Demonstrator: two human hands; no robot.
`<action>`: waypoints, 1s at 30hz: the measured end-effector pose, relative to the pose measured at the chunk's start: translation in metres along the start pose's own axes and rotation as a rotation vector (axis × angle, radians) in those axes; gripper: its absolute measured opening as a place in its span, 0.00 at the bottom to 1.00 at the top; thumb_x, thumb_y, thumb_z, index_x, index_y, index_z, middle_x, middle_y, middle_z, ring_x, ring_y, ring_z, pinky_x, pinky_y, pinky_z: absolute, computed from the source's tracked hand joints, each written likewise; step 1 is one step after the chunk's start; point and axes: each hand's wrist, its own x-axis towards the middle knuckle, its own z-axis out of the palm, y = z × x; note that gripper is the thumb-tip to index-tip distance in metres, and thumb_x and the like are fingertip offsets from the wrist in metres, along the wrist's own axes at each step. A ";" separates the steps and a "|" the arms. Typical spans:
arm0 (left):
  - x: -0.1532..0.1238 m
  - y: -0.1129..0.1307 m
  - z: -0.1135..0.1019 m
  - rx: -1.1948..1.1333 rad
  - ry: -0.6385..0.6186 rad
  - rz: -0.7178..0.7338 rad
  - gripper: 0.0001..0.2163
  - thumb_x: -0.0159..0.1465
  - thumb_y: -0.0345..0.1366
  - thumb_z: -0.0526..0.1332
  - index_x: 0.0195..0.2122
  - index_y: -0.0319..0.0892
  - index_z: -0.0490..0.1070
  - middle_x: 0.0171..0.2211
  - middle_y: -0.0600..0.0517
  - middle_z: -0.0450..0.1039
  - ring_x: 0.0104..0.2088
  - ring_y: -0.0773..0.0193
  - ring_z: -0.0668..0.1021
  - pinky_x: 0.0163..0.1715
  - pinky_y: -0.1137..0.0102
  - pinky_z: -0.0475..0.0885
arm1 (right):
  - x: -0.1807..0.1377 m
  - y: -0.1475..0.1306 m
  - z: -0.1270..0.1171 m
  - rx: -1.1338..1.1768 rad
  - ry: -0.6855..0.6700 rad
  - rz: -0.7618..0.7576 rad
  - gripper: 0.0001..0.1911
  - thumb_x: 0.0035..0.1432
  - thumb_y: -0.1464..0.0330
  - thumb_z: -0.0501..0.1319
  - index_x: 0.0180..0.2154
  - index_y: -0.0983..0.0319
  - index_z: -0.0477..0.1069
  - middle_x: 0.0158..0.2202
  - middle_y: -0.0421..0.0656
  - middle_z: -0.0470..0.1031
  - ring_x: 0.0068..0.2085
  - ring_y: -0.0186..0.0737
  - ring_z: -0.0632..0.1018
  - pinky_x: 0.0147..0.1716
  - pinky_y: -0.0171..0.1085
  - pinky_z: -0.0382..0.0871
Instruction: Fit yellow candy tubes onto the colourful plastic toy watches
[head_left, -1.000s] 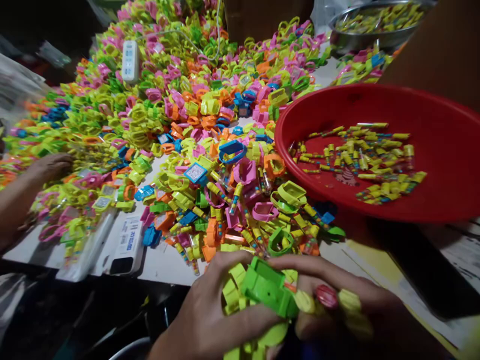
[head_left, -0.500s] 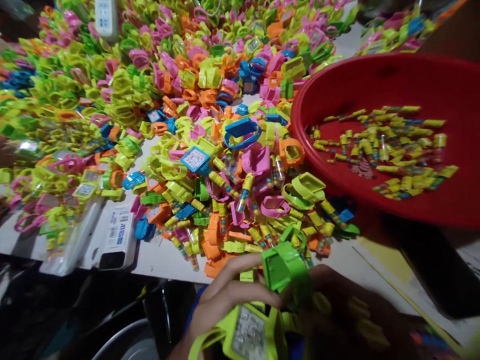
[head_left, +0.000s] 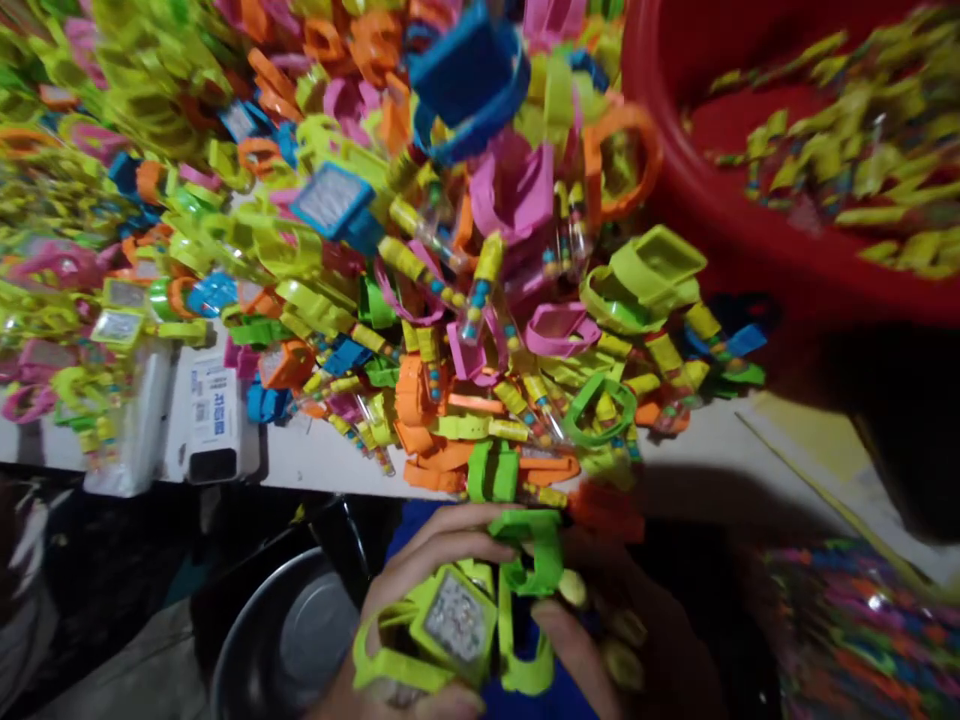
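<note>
Just off the near edge of the table (head_left: 307, 465), a left hand (head_left: 409, 565) curled its fingers around a yellow watch (head_left: 456, 620) beside a green watch (head_left: 541, 550); the shadowed right hand's (head_left: 656, 630) grip could not be told.

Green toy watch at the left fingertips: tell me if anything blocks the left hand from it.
Nothing visible does: the left hand appears to touch the green toy watch. The yellow-green toy watch, in the same hand, lies lower in the view, not between.
</note>
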 end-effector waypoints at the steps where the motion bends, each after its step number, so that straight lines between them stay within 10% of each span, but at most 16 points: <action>1: -0.006 -0.005 -0.003 0.021 -0.028 -0.018 0.20 0.68 0.51 0.70 0.61 0.57 0.78 0.63 0.46 0.77 0.62 0.45 0.80 0.63 0.57 0.76 | -0.004 0.007 0.002 0.015 -0.039 0.035 0.08 0.67 0.65 0.65 0.46 0.54 0.79 0.37 0.38 0.86 0.34 0.38 0.86 0.36 0.27 0.79; 6: -0.030 -0.011 -0.009 0.310 -0.208 -0.162 0.32 0.63 0.45 0.75 0.68 0.60 0.70 0.67 0.47 0.73 0.65 0.48 0.79 0.65 0.58 0.75 | -0.024 0.035 -0.005 0.031 -0.285 0.265 0.11 0.67 0.61 0.66 0.50 0.53 0.79 0.40 0.38 0.85 0.39 0.39 0.84 0.38 0.31 0.76; 11: -0.045 -0.010 -0.001 0.624 -0.321 -0.086 0.36 0.64 0.42 0.72 0.72 0.54 0.63 0.69 0.46 0.71 0.66 0.52 0.78 0.69 0.60 0.72 | -0.027 0.027 -0.038 0.141 -0.265 0.489 0.18 0.66 0.48 0.66 0.37 0.56 0.80 0.31 0.37 0.82 0.33 0.40 0.77 0.35 0.36 0.69; 16: -0.048 -0.004 0.008 0.982 -0.423 0.043 0.31 0.70 0.38 0.62 0.73 0.47 0.58 0.71 0.46 0.71 0.69 0.58 0.75 0.72 0.61 0.68 | -0.023 0.016 -0.060 0.417 -0.230 0.629 0.20 0.61 0.51 0.72 0.46 0.58 0.82 0.27 0.35 0.79 0.33 0.40 0.74 0.42 0.40 0.64; 21: -0.048 -0.003 0.013 1.287 -0.588 0.058 0.33 0.71 0.38 0.60 0.77 0.43 0.55 0.76 0.50 0.61 0.67 0.45 0.77 0.51 0.58 0.85 | -0.023 0.018 -0.067 0.335 -0.325 0.663 0.23 0.57 0.47 0.73 0.28 0.59 0.79 0.27 0.39 0.77 0.32 0.41 0.71 0.44 0.43 0.62; 30: -0.032 0.001 0.030 1.412 -0.701 0.093 0.33 0.68 0.37 0.64 0.74 0.35 0.63 0.77 0.45 0.51 0.58 0.33 0.83 0.37 0.54 0.90 | -0.026 0.022 -0.064 0.327 -0.296 0.682 0.21 0.58 0.49 0.71 0.39 0.60 0.78 0.24 0.37 0.77 0.33 0.43 0.73 0.42 0.43 0.60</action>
